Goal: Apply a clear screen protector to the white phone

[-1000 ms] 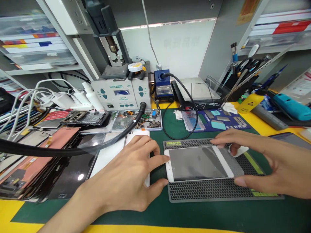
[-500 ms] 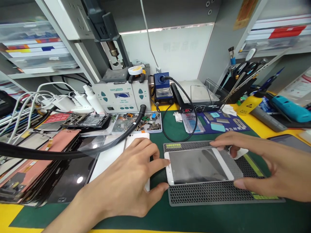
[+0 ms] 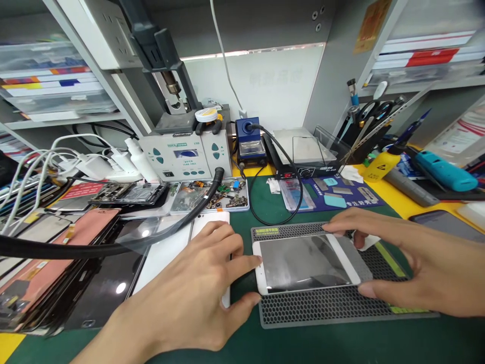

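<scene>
phone point(image 3: 306, 264) on mat point(image 3: 326, 309), left hand point(image 3: 204, 283) and right hand point(image 3: 411, 263) at the phone's ends, whether gripping it unclear; the right hand part-hides a scrap point(image 3: 371, 243) over the mat. green bench point(image 3: 303, 349) beneath the mat, grey partition point(image 3: 333, 81) beyond.

The phone point(image 3: 305, 264) lies flat, face up, on a grey honeycomb pad point(image 3: 322, 309), its long sides running roughly left to right and its left end close to the pad's left edge. Its front is white, with 1 plain band at each of the 2 short ends and a dark screen between them, pale reflections across the glass. A clear film point(image 3: 352, 257) juts past the right end, the honeycomb showing through it.
</scene>
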Motion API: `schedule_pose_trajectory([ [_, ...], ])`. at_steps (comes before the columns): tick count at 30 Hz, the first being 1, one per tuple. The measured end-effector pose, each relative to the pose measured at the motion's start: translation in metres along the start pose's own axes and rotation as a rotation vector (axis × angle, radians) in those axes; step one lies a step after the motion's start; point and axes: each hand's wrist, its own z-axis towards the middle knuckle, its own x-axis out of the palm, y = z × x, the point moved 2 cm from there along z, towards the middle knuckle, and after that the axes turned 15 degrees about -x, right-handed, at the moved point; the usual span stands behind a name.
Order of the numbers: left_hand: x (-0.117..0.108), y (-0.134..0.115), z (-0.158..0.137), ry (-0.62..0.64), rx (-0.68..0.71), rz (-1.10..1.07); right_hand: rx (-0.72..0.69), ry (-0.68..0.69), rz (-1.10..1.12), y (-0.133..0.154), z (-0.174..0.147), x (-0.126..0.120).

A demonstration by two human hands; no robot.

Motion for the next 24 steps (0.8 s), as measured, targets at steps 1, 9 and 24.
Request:
schedule_pose_trajectory([
  [1, 0.0002, 0.0001, 0.0004, 0.0, -0.001, 0.0, -0.01, 0.066, 0.015, 0.0014, -0.0005, 0.0008],
  [9, 0.0017, 0.0029, 0.0006, -0.004, -0.002, 0.01, -0.088, 0.101, 0.069, 0.0016, -0.0027, 0.0023],
  [24, 0.01, 0.0041, -0.0008, -0.106, 0.07, 0.098, -0.154, 0.155, 0.153, 0.0035, 0.0009, -0.0014],
])
